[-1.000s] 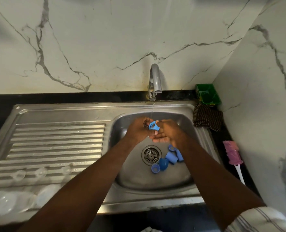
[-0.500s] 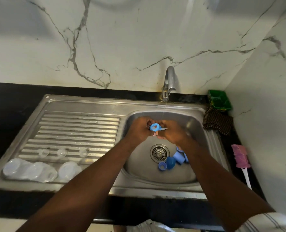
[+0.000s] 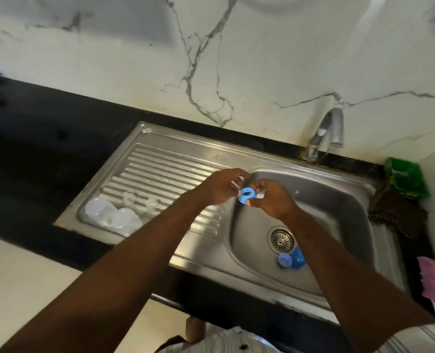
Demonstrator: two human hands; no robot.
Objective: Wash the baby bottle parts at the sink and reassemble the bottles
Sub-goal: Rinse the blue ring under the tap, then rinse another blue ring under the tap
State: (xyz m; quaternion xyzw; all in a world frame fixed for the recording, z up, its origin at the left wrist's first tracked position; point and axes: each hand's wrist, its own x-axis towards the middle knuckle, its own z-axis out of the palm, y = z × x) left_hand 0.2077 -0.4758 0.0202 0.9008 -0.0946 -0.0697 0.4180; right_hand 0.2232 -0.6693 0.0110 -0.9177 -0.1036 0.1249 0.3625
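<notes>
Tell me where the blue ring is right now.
Head view: the blue ring is pinched between the left hand and right hand, over the left edge of the sink, beside the ribbed drainboard.

Blue ring (image 3: 247,196) pinched between left hand (image 3: 219,188) and right hand (image 3: 275,200), opening facing up, above the left edge of the steel sink (image 3: 338,194). In the basin, just beside the drain strainer (image 3: 281,238), a blue cap (image 3: 298,258) touching a smaller blue piece (image 3: 284,259). On the ribbed drainboard (image 3: 160,169), a cluster of clear bottle parts (image 3: 109,212). Behind the basin, curved tap (image 3: 331,128). At right on the black counter (image 3: 45,149), green container (image 3: 410,179), dark cloth (image 3: 394,212), pink brush (image 3: 434,278). Slight motion blur throughout.
</notes>
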